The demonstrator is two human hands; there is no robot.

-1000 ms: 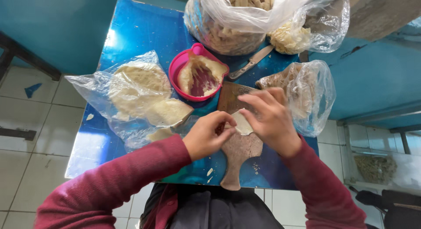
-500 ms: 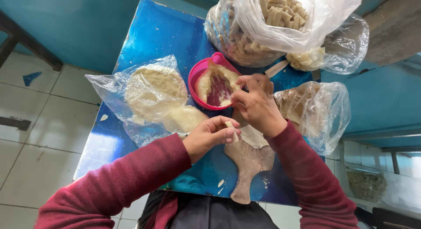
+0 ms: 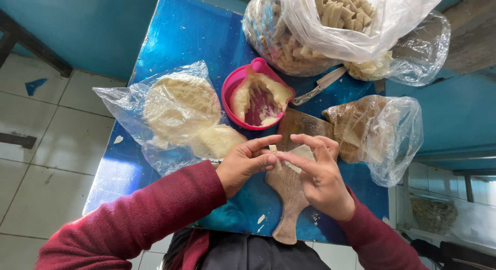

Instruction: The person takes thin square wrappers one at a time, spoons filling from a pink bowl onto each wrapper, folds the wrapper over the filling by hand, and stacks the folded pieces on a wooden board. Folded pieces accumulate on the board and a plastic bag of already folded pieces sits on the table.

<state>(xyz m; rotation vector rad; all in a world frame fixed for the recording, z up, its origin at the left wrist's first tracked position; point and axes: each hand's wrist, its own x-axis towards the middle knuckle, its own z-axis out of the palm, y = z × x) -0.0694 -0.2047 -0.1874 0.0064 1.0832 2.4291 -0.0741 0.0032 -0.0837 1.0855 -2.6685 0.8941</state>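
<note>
Item count: one pink bowl (image 3: pixel 231 92) of pale filling near the worktop centre; one wooden board (image 3: pixel 287 197) reaching to the near edge; one knife (image 3: pixel 319 87) beyond the bowl; four clear plastic bags. The flat-dough bag (image 3: pixel 173 112) lies at the left edge. The large bag of rolled pieces (image 3: pixel 330 27) and a smaller bag (image 3: pixel 413 48) sit at the far edge. The wrapper bag (image 3: pixel 380 130) lies at the right edge.

Left hand (image 3: pixel 245 164): fingers narrowed to a pinch, thumb and forefinger gripping a small dough piece (image 3: pixel 273 148) above the board. Right hand (image 3: pixel 320 174): fingers curled, holding a thin pale wrapper (image 3: pixel 301 155) and meeting the left hand at the dough piece.

Surface: blue worktop (image 3: pixel 181 37), glossy, with dough crumbs near the near edge. Room: pale tiled floor (image 3: pixel 41 146) at the left, teal wall beyond.
</note>
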